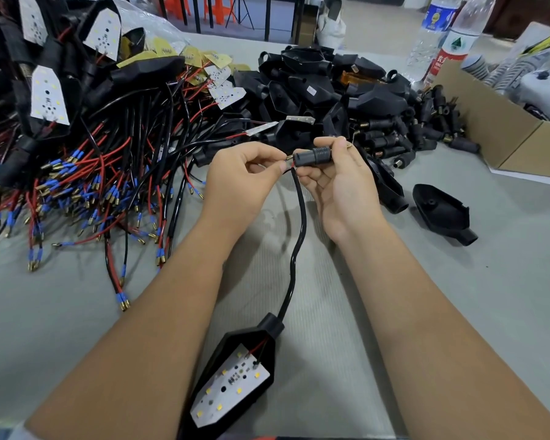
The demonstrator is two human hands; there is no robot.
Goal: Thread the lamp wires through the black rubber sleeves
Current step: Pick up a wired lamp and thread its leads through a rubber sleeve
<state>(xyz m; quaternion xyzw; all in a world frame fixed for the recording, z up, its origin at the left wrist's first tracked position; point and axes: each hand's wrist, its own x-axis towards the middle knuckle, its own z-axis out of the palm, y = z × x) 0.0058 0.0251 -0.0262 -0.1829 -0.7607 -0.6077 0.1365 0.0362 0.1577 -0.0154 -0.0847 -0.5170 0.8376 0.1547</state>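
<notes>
The ribbed black rubber sleeve (313,156) is gripped in the right hand (340,188), its long axis lying across, left to right. The wire tip (289,157) is pinched by the left hand (242,179) just at the sleeve's left mouth. The cable (294,246) hangs down to the lamp housing (235,373) on the bench (458,296).

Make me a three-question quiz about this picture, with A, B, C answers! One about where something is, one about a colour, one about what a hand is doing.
1. Where is the lamp housing with the white LED board?
A. Near the person, between the forearms
B. Inside the cardboard box
C. On top of the bottles

2. What colour are the crimp sleeves on the loose wires at the left?
A. Green
B. Blue
C. White

3. What is the right hand doing?
A. Lying flat on the table
B. Holding a bottle
C. Gripping a black rubber sleeve

Answers: 1 A, it lies low in the view between both arms. 2 B, blue sleeves sit behind the brass tips. 3 C, its fingers curl round the ribbed sleeve.
</notes>
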